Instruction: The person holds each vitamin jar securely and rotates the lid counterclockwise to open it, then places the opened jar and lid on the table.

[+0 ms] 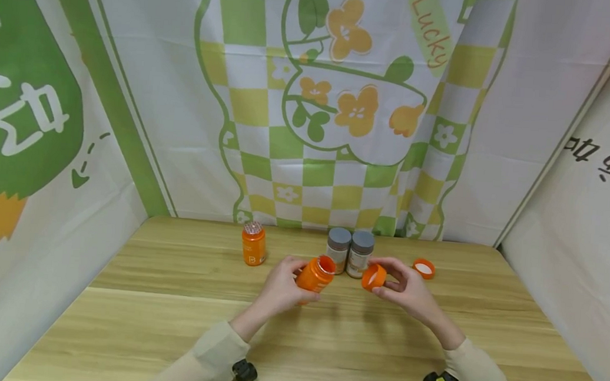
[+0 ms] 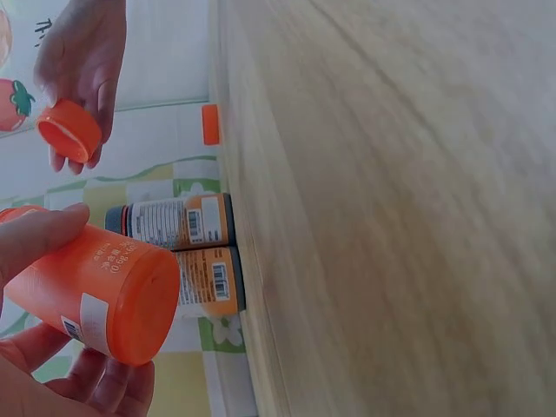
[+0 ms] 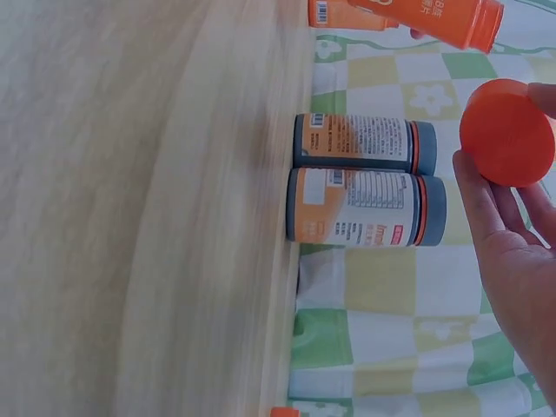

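Note:
My left hand (image 1: 284, 283) grips an orange bottle (image 1: 314, 275) round its body and holds it tilted to the right above the table, its mouth uncovered. In the left wrist view the bottle's base (image 2: 149, 304) faces the camera, with the thumb on one side and the fingers on the other. An orange cap (image 1: 374, 277) is pinched between thumb and fingers of my right hand (image 1: 407, 287), apart from the bottle. Its hollow side faces the bottle; the right wrist view shows the cap's outer top (image 3: 508, 133).
Two grey-lidded bottles (image 1: 338, 249) (image 1: 360, 253) stand side by side behind the hands. Farther left stands another orange bottle (image 1: 253, 245), its top uncovered. A second orange cap (image 1: 424, 268) lies on the wooden table (image 1: 169, 311) at the right. Printed curtains (image 1: 317, 173) hang behind the table.

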Tool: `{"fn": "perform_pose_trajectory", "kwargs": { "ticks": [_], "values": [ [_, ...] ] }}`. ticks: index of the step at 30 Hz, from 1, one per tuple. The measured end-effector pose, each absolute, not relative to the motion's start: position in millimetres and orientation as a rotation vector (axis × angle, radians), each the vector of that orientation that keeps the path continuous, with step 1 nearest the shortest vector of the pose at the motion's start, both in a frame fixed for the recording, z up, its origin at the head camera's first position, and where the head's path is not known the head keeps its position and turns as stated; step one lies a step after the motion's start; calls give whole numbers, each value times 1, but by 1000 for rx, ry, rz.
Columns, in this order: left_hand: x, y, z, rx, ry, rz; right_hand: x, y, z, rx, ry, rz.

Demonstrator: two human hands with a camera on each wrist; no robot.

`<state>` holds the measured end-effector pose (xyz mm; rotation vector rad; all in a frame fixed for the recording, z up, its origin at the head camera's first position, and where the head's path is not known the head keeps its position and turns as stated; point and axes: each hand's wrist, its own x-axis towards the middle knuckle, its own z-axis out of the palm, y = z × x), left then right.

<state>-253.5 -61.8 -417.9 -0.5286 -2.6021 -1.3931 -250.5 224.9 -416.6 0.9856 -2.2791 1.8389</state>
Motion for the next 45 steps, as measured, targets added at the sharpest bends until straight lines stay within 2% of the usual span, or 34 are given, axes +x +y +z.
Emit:
{"fn": "perform_pose_trajectory", "kwargs": {
  "ticks": [11, 21, 27, 45],
  "values": [
    [-260, -70, -424, -477, -2600, -1411, -256, 233, -424, 976, -2275, 1839],
    [-262, -79, -423, -432, -2586, -1433, -258, 241, -427, 795, -2432, 1591],
    [-264, -84, -424, -408, -2598, -1427, -258, 246, -429, 722, -2473, 1618],
    [-269, -99, -425, -283, -2616, -1420, -261, 257, -437, 675, -2606, 1484]
  ]
}}
